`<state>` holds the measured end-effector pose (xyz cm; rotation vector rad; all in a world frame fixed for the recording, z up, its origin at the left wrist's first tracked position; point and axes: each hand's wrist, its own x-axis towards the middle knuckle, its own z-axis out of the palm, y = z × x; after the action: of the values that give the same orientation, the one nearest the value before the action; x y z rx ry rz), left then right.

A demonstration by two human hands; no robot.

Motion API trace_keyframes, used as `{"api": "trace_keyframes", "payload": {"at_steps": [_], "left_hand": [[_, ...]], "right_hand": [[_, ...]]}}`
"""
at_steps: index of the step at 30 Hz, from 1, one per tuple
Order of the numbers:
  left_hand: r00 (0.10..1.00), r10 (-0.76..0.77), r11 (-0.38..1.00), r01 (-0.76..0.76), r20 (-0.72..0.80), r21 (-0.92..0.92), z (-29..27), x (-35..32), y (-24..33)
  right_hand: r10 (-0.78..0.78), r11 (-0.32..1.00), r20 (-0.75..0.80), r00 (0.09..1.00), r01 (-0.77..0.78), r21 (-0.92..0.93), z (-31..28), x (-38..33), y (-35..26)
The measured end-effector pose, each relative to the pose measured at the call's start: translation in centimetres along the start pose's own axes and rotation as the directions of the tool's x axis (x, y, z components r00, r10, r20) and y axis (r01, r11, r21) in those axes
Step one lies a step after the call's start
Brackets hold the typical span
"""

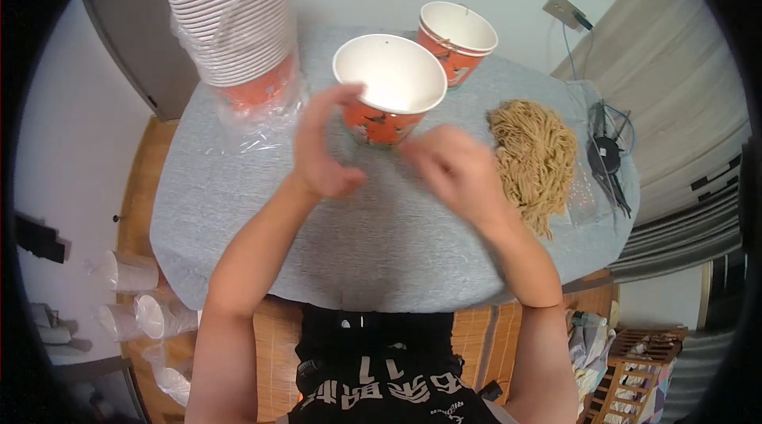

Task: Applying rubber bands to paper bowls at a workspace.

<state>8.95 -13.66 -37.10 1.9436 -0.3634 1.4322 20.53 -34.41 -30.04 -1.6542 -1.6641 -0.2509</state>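
Note:
A white-lined orange paper bucket (382,126) stands upright at the middle of the table's far half. My left hand (323,146) is at its left side, thumb and fingers spread in a curve. Its fingertips overlap the bucket's rim; I cannot tell whether they touch. My right hand (454,166) is blurred, just right of the bucket's base, with its fingers curled together. Anything within those fingers is hidden. Right of that hand lies a heap of tan cords (536,154).
A tall stack of paper buckets (234,23) in clear plastic stands at the far left. Two nested buckets (456,39) with a cord sit behind. A black device with cables (605,154) lies by the table's right edge. Wrapped white containers (155,317) are on the floor at left.

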Motion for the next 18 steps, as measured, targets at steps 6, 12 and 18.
{"api": "trace_keyframes", "payload": {"at_steps": [6,12,18], "left_hand": [[0.870,-0.178,0.973,0.084,0.460,0.217,3.7,-0.3,2.3],[0.604,-0.450,0.881,0.183,0.657,0.436,2.5,0.7,1.3],[0.579,-0.508,0.846,0.475,0.637,0.243,1.3,1.3,0.4]], "right_hand": [[0.017,0.978,0.065,0.998,-0.030,0.204,5.4,-3.3,4.3],[0.277,0.929,0.113,0.954,-0.296,0.224,4.0,-3.9,5.5],[0.348,0.900,0.125,0.929,-0.369,0.232,3.7,-3.8,6.3]]}}
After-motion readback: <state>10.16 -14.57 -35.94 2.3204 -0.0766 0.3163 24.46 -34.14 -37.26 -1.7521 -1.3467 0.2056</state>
